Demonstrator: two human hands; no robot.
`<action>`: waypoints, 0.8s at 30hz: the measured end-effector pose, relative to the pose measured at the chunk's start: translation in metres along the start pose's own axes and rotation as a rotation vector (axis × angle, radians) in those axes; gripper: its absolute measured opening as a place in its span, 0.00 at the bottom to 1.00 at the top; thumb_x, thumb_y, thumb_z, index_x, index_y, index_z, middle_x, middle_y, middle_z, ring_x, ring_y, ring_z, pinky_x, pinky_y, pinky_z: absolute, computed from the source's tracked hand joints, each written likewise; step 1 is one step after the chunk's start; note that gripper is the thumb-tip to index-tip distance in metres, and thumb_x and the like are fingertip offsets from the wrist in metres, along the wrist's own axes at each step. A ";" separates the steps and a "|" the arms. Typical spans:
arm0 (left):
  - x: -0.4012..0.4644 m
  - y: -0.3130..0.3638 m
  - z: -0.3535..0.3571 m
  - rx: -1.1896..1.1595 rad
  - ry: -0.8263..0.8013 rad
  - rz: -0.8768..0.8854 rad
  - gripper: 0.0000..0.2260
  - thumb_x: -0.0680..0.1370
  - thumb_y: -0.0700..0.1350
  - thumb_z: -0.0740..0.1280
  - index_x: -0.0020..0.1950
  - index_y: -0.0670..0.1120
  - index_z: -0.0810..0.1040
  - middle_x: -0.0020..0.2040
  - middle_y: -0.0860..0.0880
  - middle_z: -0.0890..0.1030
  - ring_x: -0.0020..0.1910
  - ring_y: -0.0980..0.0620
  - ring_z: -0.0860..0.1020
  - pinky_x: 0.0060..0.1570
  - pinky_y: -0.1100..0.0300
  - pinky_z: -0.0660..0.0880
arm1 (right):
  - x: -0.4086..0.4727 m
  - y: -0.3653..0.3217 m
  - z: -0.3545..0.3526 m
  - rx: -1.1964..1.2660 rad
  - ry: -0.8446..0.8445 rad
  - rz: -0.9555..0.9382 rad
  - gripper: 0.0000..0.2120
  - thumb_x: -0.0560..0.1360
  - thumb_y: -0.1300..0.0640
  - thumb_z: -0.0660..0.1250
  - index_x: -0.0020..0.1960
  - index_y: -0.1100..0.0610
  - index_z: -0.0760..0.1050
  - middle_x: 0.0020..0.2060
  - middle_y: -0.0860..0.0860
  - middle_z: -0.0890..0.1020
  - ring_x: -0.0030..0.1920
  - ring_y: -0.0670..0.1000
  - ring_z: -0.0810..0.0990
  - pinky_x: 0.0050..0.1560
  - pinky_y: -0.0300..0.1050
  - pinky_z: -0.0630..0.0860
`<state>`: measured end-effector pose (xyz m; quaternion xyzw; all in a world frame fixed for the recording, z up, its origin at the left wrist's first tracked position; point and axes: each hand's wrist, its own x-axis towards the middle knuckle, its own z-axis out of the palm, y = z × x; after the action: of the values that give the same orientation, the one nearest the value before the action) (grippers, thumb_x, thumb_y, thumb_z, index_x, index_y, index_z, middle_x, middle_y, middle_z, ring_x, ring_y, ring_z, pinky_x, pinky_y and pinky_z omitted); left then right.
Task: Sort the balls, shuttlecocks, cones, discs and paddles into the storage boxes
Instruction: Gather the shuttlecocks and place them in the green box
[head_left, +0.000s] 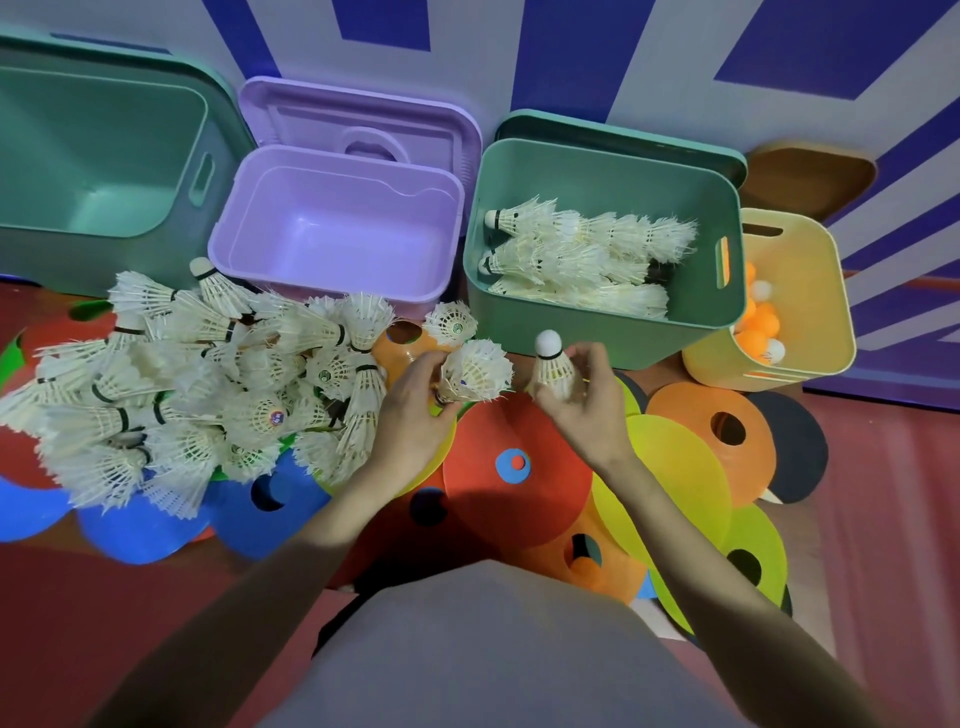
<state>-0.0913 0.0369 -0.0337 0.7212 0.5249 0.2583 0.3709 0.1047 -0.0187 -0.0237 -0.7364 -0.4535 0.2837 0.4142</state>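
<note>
STEP: nesting shuttlecocks | L hand (415, 400) gripping shuttlecock (475, 371), R hand (582, 400) pinching second shuttlecock (553, 364) | TIP: aligning cork into skirt, then dropping into green box (597, 332) just beyond R hand.

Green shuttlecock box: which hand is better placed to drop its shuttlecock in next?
Right. The right hand holds a shuttlecock just before the green box; the left hand is farther off.

Left hand (410, 410) grips a shuttlecock (478, 370), feathers up. Right hand (582, 402) pinches a second shuttlecock (553, 366), cork up. Loose shuttlecock pile (208, 384) lies left on coloured discs (511, 467). Green box (602, 249) holds stacked shuttlecocks; purple box (337, 228) beside it; yellow box (795, 291) holds balls (761, 322).
</note>
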 end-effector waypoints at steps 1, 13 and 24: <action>-0.001 0.000 0.000 0.017 0.005 0.012 0.20 0.71 0.38 0.75 0.61 0.42 0.75 0.52 0.47 0.81 0.48 0.49 0.79 0.51 0.79 0.62 | -0.006 -0.007 -0.006 0.007 0.022 -0.055 0.17 0.66 0.55 0.72 0.52 0.54 0.70 0.43 0.45 0.76 0.43 0.44 0.75 0.42 0.36 0.70; -0.011 -0.010 -0.014 0.028 -0.012 0.047 0.21 0.71 0.39 0.74 0.62 0.44 0.74 0.54 0.48 0.80 0.50 0.47 0.80 0.49 0.48 0.77 | -0.020 -0.065 -0.003 -0.333 -0.071 -0.344 0.25 0.69 0.36 0.68 0.52 0.56 0.72 0.44 0.48 0.75 0.46 0.52 0.72 0.50 0.49 0.69; -0.012 -0.015 -0.037 -0.077 -0.037 0.022 0.21 0.70 0.40 0.75 0.62 0.47 0.74 0.52 0.49 0.81 0.48 0.49 0.80 0.48 0.47 0.77 | -0.015 -0.079 0.031 -0.339 -0.191 -0.423 0.30 0.72 0.37 0.65 0.68 0.54 0.72 0.49 0.48 0.71 0.51 0.49 0.68 0.56 0.36 0.65</action>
<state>-0.1319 0.0376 -0.0240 0.7169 0.4997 0.2690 0.4050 0.0394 -0.0019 0.0300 -0.6542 -0.6748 0.1792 0.2908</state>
